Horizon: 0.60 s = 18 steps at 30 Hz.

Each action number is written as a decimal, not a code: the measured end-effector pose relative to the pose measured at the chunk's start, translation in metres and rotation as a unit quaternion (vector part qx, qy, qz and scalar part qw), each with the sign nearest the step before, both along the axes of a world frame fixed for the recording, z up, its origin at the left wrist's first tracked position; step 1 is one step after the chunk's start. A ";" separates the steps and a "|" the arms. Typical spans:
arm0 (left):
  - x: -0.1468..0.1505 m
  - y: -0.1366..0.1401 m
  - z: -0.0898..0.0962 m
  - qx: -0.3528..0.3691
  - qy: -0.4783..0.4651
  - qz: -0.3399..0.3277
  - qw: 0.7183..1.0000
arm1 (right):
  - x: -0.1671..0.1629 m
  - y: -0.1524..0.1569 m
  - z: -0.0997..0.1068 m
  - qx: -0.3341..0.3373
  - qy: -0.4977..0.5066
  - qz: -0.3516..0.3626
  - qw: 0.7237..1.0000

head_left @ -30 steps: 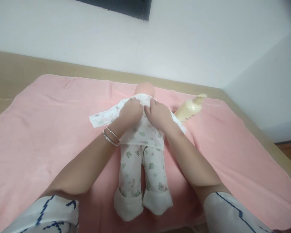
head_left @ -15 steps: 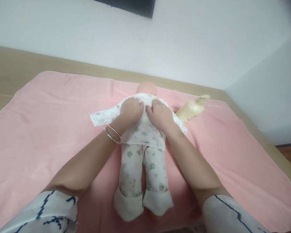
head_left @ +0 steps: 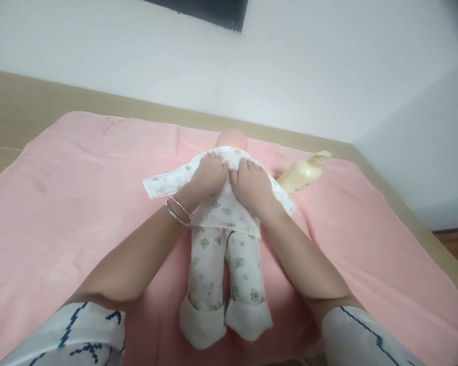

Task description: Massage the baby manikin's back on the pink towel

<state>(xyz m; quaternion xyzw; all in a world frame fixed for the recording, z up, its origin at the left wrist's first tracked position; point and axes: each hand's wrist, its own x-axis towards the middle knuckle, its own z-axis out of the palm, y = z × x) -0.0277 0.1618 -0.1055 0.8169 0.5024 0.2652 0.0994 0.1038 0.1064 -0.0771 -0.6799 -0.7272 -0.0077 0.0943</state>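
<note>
A baby doll (head_left: 225,213) in a white top and trousers printed with small animals lies stretched out, its bald head (head_left: 232,138) pointing away from me. No face shows. On the upper part of its top rests my left hand (head_left: 210,174), fingers laid forward over the cloth, with two silver bangles (head_left: 177,211) at the wrist. My right hand (head_left: 251,184) lies beside it on the same cloth, fingers spread and thumb close to the left thumb. Neither hand grips anything. One sleeve (head_left: 166,183) extends out to the left; the other is partly behind my right arm.
Under the doll spreads a pink blanket (head_left: 80,203) on a wooden surface (head_left: 41,94). A pale yellow pump bottle (head_left: 299,175) lies on its side just right of the doll. Behind is a white wall (head_left: 290,66) with a dark panel (head_left: 213,12) at the top.
My fingers have straightened from a more curled pose and lie flatter on the doll's top. Both hands stay in nearly the same place, while doll and bottle keep their positions.
</note>
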 end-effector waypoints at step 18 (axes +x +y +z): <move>0.006 -0.039 0.047 -0.076 0.174 0.031 0.981 | 0.027 0.025 0.000 -0.065 0.085 0.013 0.994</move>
